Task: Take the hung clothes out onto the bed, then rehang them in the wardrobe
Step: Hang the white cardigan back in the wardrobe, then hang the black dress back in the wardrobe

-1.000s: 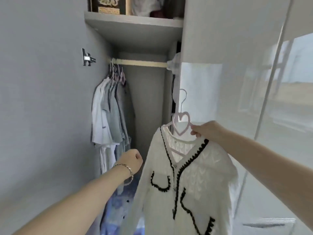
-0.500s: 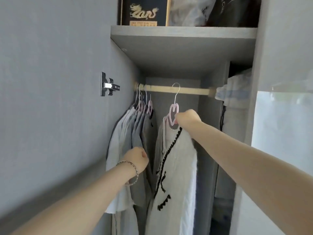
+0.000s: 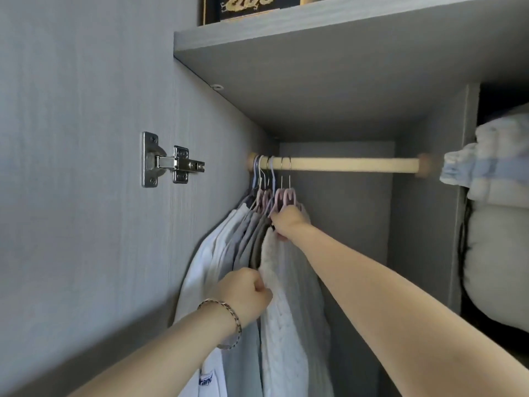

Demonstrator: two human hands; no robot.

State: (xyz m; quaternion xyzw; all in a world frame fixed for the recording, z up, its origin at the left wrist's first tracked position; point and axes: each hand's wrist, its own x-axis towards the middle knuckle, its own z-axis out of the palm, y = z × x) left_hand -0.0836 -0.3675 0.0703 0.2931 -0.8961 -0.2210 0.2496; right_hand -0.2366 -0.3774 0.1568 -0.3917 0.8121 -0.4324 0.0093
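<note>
Nearest the camera, the left forearm wears a thin bracelet (image 3: 227, 319). Just past it the left hand (image 3: 246, 293) is balled up, fingers curled tight together and thumb tucked against the front edge of the white knit cardigan (image 3: 286, 305). Whether any cloth is pinched there cannot be told. The cardigan hangs straight down from those fingers' right side, and a white shirt (image 3: 200, 270) and several grey shirts (image 3: 246, 245) hang packed together on their left. Further in and higher, the right hand (image 3: 289, 222) reaches to the cardigan's neck. Its fingers are curled round the shoulder of the pink hanger (image 3: 279, 196), with the knuckles facing the camera and the fingertips hidden. Straight above those fingers the hanger's metal hook sits over the pale wooden rail (image 3: 343, 164), the last in a tight row of hooks at the rail's left end. To the fingers' right the rail runs bare to its end socket. Left of both hands, a metal hinge (image 3: 171, 161) joins the open door (image 3: 71, 167) to the wardrobe (image 3: 229, 133). Far right of the fingers, rolled bedding (image 3: 501, 202) fills the next compartment. Above everything a grey shelf (image 3: 315, 67) carries a black box (image 3: 211, 10) with a gold design.
</note>
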